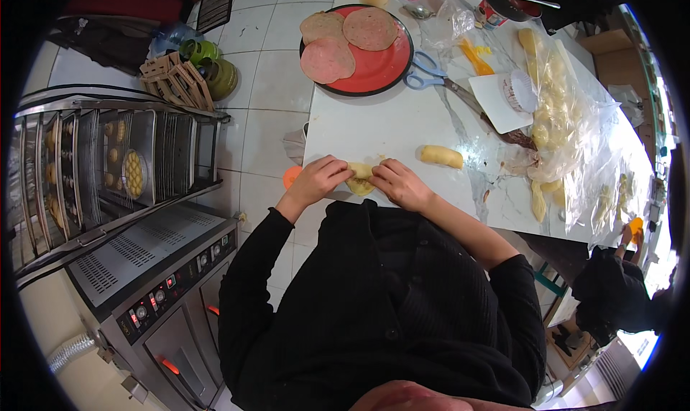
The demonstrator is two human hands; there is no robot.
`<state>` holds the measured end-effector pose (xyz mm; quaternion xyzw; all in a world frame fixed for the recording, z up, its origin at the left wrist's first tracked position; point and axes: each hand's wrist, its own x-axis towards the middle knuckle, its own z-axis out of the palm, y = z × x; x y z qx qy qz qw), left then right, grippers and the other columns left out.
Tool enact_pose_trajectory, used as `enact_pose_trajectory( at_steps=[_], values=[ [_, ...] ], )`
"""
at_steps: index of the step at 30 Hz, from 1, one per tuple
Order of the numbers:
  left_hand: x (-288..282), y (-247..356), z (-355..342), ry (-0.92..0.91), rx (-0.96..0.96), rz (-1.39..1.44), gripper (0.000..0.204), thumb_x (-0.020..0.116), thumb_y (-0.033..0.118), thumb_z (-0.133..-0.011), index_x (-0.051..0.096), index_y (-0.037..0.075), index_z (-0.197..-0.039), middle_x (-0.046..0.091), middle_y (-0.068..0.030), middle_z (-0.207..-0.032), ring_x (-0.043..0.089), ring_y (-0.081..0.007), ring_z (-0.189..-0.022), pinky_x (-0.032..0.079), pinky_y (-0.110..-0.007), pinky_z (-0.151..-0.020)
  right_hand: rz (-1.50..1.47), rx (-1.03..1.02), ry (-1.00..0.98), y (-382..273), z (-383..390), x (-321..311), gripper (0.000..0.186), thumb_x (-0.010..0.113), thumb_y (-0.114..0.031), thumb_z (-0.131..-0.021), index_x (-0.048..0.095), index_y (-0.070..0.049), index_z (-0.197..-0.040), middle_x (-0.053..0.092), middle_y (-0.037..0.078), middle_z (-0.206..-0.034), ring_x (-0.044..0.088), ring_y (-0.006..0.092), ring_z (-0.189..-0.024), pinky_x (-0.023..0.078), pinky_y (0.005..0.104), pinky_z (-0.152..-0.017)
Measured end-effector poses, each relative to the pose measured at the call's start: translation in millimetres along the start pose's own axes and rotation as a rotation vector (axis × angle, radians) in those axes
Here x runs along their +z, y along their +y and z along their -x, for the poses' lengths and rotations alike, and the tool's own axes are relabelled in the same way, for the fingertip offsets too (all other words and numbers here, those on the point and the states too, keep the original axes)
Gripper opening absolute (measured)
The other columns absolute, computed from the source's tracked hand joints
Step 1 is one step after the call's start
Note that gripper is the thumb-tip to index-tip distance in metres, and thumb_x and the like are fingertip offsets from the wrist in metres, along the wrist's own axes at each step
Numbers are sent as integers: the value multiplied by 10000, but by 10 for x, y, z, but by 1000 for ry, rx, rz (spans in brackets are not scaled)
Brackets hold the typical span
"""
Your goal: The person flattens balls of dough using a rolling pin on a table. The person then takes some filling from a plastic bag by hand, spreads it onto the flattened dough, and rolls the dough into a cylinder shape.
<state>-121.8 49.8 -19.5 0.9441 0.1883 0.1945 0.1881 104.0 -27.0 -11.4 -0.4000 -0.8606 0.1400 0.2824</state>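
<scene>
At the table's near edge, a partly rolled piece of pale yellow dough (pixel 360 186) lies between my hands, with a flap hanging toward me. My left hand (pixel 321 181) grips its left end with bent fingers. The right end is pinched by my right hand (pixel 399 184). A finished-looking dough roll (pixel 441 156) rests to the right, apart from my hand. Beyond my hands, a red plate (pixel 381 67) with a black rim carries three round pink meat slices (pixel 328 60). What lies under my fingertips is hidden.
Blue-handled scissors (pixel 425 73) lie right of the plate, near a white card (pixel 503 102) with a paper baking cup. Clear plastic covers several dough pieces (pixel 550 112) at right. An oven (pixel 165 267) and tray rack (pixel 115 174) stand left. Another person (pixel 618 289) is at far right.
</scene>
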Motion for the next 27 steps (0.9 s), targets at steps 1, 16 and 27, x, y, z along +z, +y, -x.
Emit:
enact_pose_trajectory(
  at_steps=[1, 16, 27],
  values=[
    [-27, 28, -3, -3, -12, 40, 266, 674, 34, -668, 617, 74, -925, 562, -16, -864, 562, -202, -821, 497, -307, -685, 1, 1, 0, -18, 19, -4, 195, 590, -49, -696, 576, -31, -891, 536, 78, -914, 523, 261, -863, 446, 361, -786],
    [-91, 184, -117, -63, -364, 422, 266, 708, 29, -643, 599, 54, -884, 576, -46, -894, 542, -239, -860, 449, -330, -776, -312, 401, 63, -63, -38, -5, 232, 639, -24, -696, 572, -49, -917, 542, 83, -860, 523, 287, -832, 431, 360, -759],
    [-110, 298, 109, -55, -88, 256, 206, 709, 81, -669, 629, 103, -857, 577, -25, -990, 541, -211, -895, 431, -338, -814, -176, 34, -41, -237, 99, -24, 257, 624, -68, -718, 590, -55, -972, 525, 65, -905, 502, 237, -882, 428, 335, -793]
  ],
)
